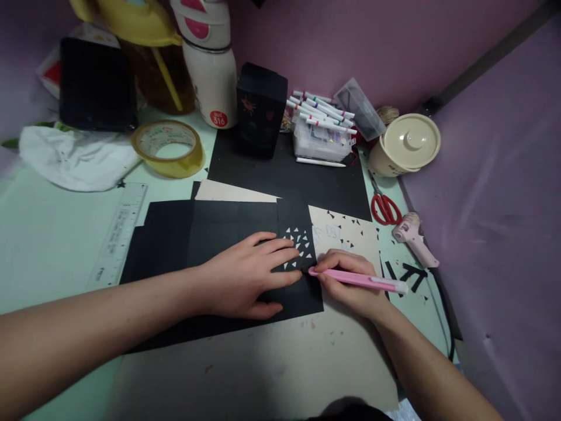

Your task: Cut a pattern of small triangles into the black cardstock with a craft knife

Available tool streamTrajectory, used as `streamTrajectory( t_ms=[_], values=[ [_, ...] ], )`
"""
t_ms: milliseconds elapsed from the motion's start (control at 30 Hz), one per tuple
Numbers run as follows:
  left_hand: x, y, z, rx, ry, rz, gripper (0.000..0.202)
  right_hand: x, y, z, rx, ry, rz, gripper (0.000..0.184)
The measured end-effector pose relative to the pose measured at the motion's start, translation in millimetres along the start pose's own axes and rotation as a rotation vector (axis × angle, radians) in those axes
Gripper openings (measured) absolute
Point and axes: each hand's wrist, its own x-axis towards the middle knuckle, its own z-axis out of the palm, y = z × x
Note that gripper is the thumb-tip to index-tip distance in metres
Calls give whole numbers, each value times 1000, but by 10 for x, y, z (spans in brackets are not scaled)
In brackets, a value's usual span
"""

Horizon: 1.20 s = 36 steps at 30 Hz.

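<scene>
A sheet of black paper [228, 228] lies on a pale board [263, 374], with a cluster of small triangular holes near its right side. My left hand [254, 269] rests flat on the sheet, fingers spread, the fingertips beside and partly over the holes. In my right hand [350, 286] is a slim pink craft knife [363, 279], held like a pen. Its tip meets the paper just below the holes, close to my left little finger; the blade itself is too small to make out. Black triangular scraps lie on the board to the right.
Behind stand a white bottle [213, 82], a black box [262, 111], a heap of markers [324, 111] and a lidded cream pot [409, 143]. Red-handled scissors [385, 209] and a pink glue gun [415, 240] lie right. Left are a tape roll [169, 149] and a clear ruler [118, 234].
</scene>
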Motion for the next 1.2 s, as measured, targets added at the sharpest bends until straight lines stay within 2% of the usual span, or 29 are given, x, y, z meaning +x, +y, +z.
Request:
streamTrajectory(
  t_ms=[200,433,767,1200],
  values=[
    [6,2,1,-3,4,-5,51,88,-75,-78,-101,-86,170,12],
    [-2,-9,5,-4,-9,-9,53,196,-48,-158,-93,-193,247,12],
    [18,-16,10,-5,-11,-8,53,200,-26,-163,-59,-162,301,12],
    [4,-4,-3,7,-2,-6,53,226,-55,-154,-55,-144,300,12]
  ],
)
